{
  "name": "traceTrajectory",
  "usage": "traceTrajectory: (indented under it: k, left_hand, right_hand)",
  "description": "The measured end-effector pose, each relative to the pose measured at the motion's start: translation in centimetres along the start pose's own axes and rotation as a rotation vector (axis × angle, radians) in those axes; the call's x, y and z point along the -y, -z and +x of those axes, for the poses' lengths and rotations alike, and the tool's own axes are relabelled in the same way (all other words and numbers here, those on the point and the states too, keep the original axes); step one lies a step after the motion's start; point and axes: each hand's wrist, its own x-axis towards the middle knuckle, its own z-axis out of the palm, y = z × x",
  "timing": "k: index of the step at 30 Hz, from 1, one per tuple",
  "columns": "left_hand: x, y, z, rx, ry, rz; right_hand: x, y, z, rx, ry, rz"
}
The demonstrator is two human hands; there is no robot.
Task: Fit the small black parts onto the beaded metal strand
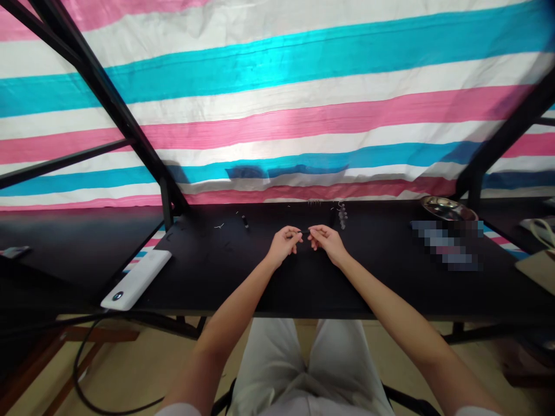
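Note:
Over the middle of the black table [208,277], my left hand [285,244] and my right hand [326,240] face each other a short gap apart. Both are closed in a pinch on the ends of a small thin dark piece [305,231], whose kind is too small to make out. Beyond my right hand lies a cluster of small clear beads or knobs [343,216], with a dark strip [332,217] beside it. To the left of my left hand sits a short black cylinder [245,222] with a pale end, and near it a thin bent silvery wire [219,226].
A white power bank [136,281] lies at the table's left end, a cable hanging below. At the right are a shiny metal dish [449,209] and a blurred-out item [448,245]. Black frame bars [130,130] and a striped sheet [277,115] stand behind.

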Motion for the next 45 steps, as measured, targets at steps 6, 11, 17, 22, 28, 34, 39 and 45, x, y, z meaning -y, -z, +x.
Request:
traceTrajectory:
  k: [6,11,17,22,28,34,39,45]
  left_hand:
    - [0.1,0.1,0.0,-0.051,-0.005,0.018]
    - [0.0,0.0,0.0,-0.069,-0.016,0.039]
    - [0.5,0.0,-0.1,-0.07,-0.084,0.176]
    - [0.0,-0.1,-1.0,-0.108,-0.201,0.618]
    - [-0.4,-0.3,-1.5,-0.129,-0.212,0.794]
    - [-0.1,-0.5,-1.3,-0.133,-0.242,0.624]
    - [-0.4,-0.7,-1.4,-0.094,-0.173,0.412]
    - [0.3,-0.8,-0.9,-0.077,-0.051,0.205]
  right_hand:
    - [-0.1,0.0,0.1,-0.034,0.012,0.013]
    - [-0.1,0.1,0.1,-0.036,0.03,0.001]
    - [-0.1,-0.2,0.0,-0.042,0.082,-0.063]
    - [0.1,-0.3,-0.1,-0.036,0.128,-0.125]
    - [0.3,-0.5,-0.2,-0.011,0.151,-0.134]
    - [0.6,-0.7,-0.4,-0.003,0.168,-0.171]
    - [1.0,-0.9,-0.6,0.001,0.194,-0.197]
    - [0.6,-0.7,-0.4,-0.003,0.235,-0.25]
